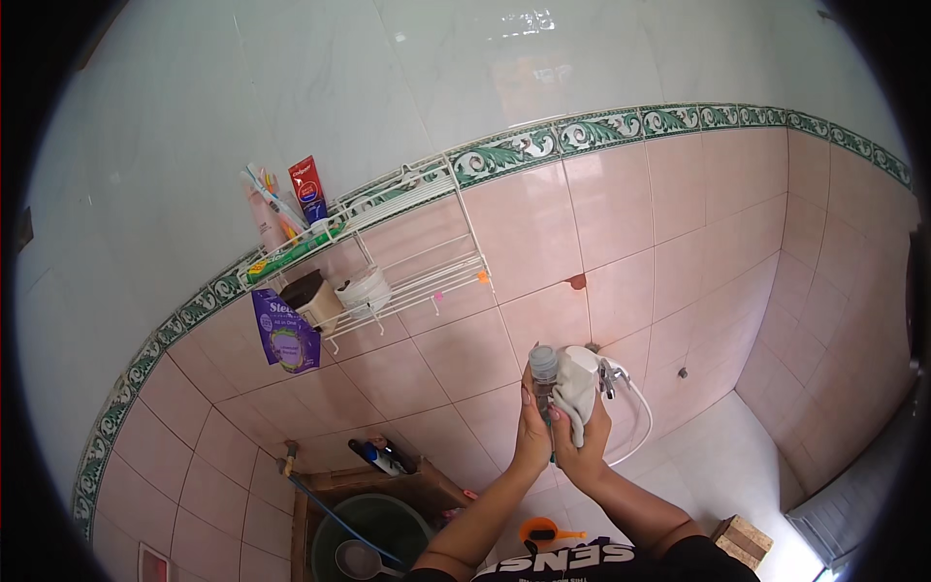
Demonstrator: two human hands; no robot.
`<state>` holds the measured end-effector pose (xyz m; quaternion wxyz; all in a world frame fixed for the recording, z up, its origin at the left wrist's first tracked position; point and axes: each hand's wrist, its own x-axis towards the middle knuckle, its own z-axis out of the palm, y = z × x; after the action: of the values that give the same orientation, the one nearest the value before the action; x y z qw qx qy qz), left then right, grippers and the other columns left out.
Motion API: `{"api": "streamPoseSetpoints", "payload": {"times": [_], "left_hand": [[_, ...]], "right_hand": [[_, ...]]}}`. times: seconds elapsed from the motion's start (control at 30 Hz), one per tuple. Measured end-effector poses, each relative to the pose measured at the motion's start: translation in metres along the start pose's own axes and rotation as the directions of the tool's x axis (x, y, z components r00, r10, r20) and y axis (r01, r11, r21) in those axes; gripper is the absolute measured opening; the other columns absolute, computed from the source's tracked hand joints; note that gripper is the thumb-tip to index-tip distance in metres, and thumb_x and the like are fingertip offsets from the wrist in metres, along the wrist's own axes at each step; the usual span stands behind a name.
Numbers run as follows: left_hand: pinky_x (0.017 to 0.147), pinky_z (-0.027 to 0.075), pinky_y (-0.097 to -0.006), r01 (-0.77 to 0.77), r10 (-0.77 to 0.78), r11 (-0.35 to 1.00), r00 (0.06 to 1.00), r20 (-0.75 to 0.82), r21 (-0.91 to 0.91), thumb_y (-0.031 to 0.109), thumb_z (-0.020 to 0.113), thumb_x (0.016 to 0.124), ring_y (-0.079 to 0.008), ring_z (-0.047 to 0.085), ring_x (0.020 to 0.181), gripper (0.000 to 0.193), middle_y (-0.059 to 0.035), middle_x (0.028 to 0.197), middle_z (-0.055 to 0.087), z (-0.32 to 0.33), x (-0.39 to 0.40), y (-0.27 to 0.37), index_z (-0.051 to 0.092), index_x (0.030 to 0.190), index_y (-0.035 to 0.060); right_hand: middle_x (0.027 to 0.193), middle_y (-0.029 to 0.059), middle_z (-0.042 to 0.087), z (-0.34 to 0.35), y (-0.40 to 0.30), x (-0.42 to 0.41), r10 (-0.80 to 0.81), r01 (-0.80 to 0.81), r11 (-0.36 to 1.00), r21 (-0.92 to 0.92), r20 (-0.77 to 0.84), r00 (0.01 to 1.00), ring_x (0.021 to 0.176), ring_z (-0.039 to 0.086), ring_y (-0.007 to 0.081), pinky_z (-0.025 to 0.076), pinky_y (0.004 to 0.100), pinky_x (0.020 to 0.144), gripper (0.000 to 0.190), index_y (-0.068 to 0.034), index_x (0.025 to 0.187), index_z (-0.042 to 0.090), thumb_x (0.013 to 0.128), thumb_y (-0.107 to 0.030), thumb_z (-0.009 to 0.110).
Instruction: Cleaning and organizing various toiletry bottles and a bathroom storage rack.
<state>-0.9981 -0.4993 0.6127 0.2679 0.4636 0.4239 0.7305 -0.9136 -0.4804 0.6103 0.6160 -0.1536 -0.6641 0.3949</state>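
My left hand [534, 433] grips a small transparent bottle [543, 375] with a pale screw cap, held upright in front of the tiled wall. Close against it, my right hand [588, 444] holds a bunched off-white cloth [576, 396], part of which hangs down between the hands. My right thumb lies beside the bottle, though I cannot tell if it presses on it. The bottle's lower part is hidden by my fingers. Just behind the cloth are a chrome tap [612, 378] and a curved white shower hose [646, 429].
A white wire rack [429, 273] on the wall carries toothpaste tubes, toothbrushes and tubs; a purple pouch [291, 342] hangs from it. Lower left, a dark tub [327, 535] holds a dipper [358, 559] and a blue hose [334, 513]. An orange scoop [537, 531] is below my arms.
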Motion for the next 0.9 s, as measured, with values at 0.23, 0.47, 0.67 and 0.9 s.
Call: {"api": "streamPoseSetpoints", "payload": {"times": [0.23, 0.47, 0.67, 0.9], "left_hand": [[0.105, 0.031, -0.0313, 0.037, -0.046, 0.987, 0.998, 0.051, 0.159, 0.041, 0.02, 0.103, -0.0201, 0.042, 0.124, 0.054, -0.0124, 0.132, 0.045, -0.014, -0.003, -0.021, 0.035, 0.138, 0.0038], [0.1, 0.037, -0.033, 0.006, -0.031, 0.981, 0.992, 0.124, 0.192, 0.04, 0.026, 0.102, -0.0212, 0.048, 0.116, 0.049, -0.0109, 0.121, 0.05, -0.006, -0.011, -0.036, 0.039, 0.132, 0.003], [0.099, 0.037, -0.0332, -0.267, 0.286, 0.942, 0.955, -0.074, 0.203, 0.042, 0.032, 0.1, -0.0203, 0.048, 0.114, 0.049, -0.0103, 0.121, 0.05, -0.009, -0.01, -0.041, 0.039, 0.131, 0.0042], [0.093, 0.034, -0.0266, -0.209, 0.215, 0.975, 0.972, -0.095, 0.075, 0.033, 0.032, 0.101, -0.0136, 0.043, 0.1, 0.041, -0.0068, 0.111, 0.046, 0.008, 0.002, -0.009, 0.048, 0.122, 0.0016]], "right_hand": [[0.124, 0.0222, 0.047, 0.0, 0.013, -0.003, -0.161, 0.182, 0.967, 0.179, -0.127, 0.979, 0.112, 0.052, 0.0326, 0.042, 0.0396, 0.093, 0.038, 0.002, 0.113, 0.058, 0.08, -0.017, 0.064], [0.123, 0.0195, 0.043, -0.02, 0.014, 0.013, -0.254, 0.255, 0.967, -0.005, 0.056, 0.966, 0.118, 0.042, 0.0329, 0.037, 0.0414, 0.098, 0.036, -0.002, 0.108, 0.063, 0.078, -0.023, 0.064], [0.134, 0.0208, 0.043, -0.007, 0.009, 0.0, -0.188, 0.183, 0.981, 0.063, 0.091, 0.978, 0.126, 0.042, 0.0312, 0.033, 0.0388, 0.103, 0.07, 0.005, 0.131, 0.043, 0.087, -0.048, 0.052], [0.117, 0.017, 0.056, 0.016, 0.073, -0.052, 0.017, 0.02, 0.937, 0.349, -0.103, 0.995, 0.11, 0.054, 0.027, 0.04, 0.0366, 0.095, 0.058, 0.005, 0.123, 0.048, 0.089, -0.042, 0.052]]}}
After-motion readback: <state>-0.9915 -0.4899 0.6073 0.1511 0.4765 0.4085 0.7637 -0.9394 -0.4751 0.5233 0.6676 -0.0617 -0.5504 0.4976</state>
